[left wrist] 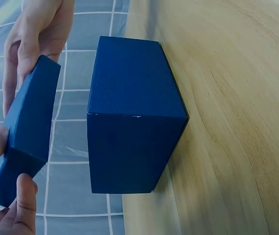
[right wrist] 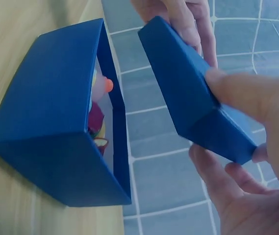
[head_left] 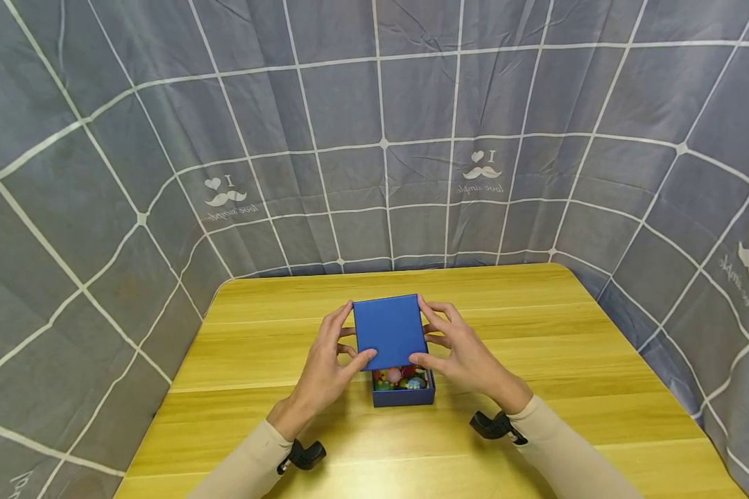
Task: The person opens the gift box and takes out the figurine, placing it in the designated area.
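Observation:
Both hands hold a blue box lid [head_left: 390, 331] by its opposite sides, tilted and raised above a blue box [head_left: 403, 398]. My left hand [head_left: 326, 360] grips the lid's left edge, thumb on its near corner. On the other side my right hand [head_left: 465, 350] grips the right edge in the same way. A gap shows between the lid [left wrist: 31, 112] and the box [left wrist: 134, 117] in the left wrist view. Inside the uncovered box lie several small colourful toys [head_left: 402, 378]; in the right wrist view one pinkish toy [right wrist: 99, 88] has an orange tip. The lid hides the box's far part.
The box stands on a wooden table [head_left: 274, 360] with a light grain. A grey curtain [head_left: 349, 173] with white grid lines hangs around the table's back and sides. Black wrist mounts [head_left: 306, 455] are on both forearms.

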Motion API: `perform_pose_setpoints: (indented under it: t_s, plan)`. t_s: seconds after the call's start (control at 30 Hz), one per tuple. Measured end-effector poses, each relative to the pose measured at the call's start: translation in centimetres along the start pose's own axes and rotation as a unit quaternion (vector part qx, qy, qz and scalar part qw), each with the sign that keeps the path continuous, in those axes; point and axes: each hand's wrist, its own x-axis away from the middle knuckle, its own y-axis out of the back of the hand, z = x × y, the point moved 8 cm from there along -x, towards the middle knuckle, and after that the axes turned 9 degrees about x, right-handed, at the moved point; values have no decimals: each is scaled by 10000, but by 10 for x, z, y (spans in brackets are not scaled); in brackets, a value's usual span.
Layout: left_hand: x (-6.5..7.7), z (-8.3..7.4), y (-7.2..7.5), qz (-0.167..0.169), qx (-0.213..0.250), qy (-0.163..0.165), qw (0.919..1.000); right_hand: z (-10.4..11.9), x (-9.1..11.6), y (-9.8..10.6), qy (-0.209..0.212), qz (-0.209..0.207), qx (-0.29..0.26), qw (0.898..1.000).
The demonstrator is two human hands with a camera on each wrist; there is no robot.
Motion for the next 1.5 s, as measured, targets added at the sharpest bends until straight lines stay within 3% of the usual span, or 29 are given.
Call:
perform_pose_setpoints:
  t_s: [0.47,0.73,1.1,1.3,1.5]
  plan:
    - [2,-10,11,-677,-13,-101,9977,21,-13,8,249,-961,153,9949]
    - [3,-10,18,-913,462,-79,9947,33,-16,10,757,-1641,1024,9782]
    - [3,-15,32,-1282,244,-301,9910,40,-19,6,869,-1670,1024,9768]
    - [4,-18,39,-1473,-92,-393,9883,38,-22,3,831,-1657,787,9795]
    - [4,-18,39,-1523,-101,-411,9874,39,-25,1,822,-1722,560,9800]
